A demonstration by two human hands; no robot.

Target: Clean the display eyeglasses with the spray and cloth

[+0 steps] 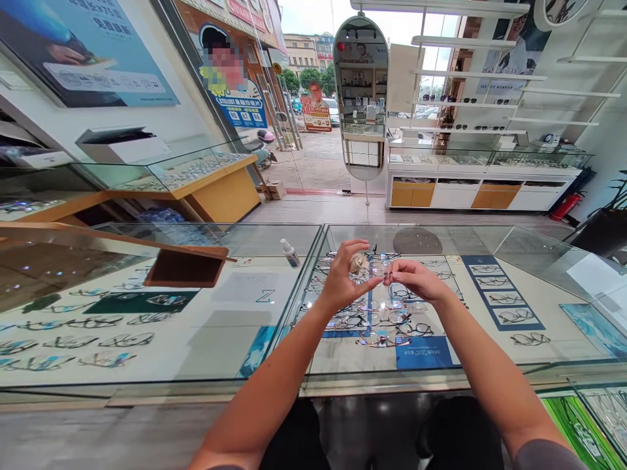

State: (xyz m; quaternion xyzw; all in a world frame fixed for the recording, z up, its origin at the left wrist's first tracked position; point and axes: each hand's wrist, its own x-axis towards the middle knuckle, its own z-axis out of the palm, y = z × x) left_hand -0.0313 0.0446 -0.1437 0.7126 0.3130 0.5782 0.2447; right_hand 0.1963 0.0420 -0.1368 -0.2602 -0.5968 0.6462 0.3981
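Note:
My left hand [345, 282] is raised over the glass showcase, its fingers curved and well apart from the thumb. The thumb points right and reaches close to my right fingertips. A crumpled beige cloth-like thing [358, 263] shows in the gap of the left hand; whether the hand touches it, I cannot tell. My right hand [416, 279] pinches a small, dark, thin thing [388, 275], too small to name for sure. Below both hands, several pairs of eyeglasses [385, 338] lie in rows, partly hidden by the hands. A blue card [424, 353] lies in front of them.
A small spray bottle [290, 253] stands left of my hands on the showcase. A brown-framed mirror [186, 266] leans over the left counter. More eyeglasses lie on a blue strip [504, 292] to the right. An oval standing mirror [361, 98] rises beyond the counter.

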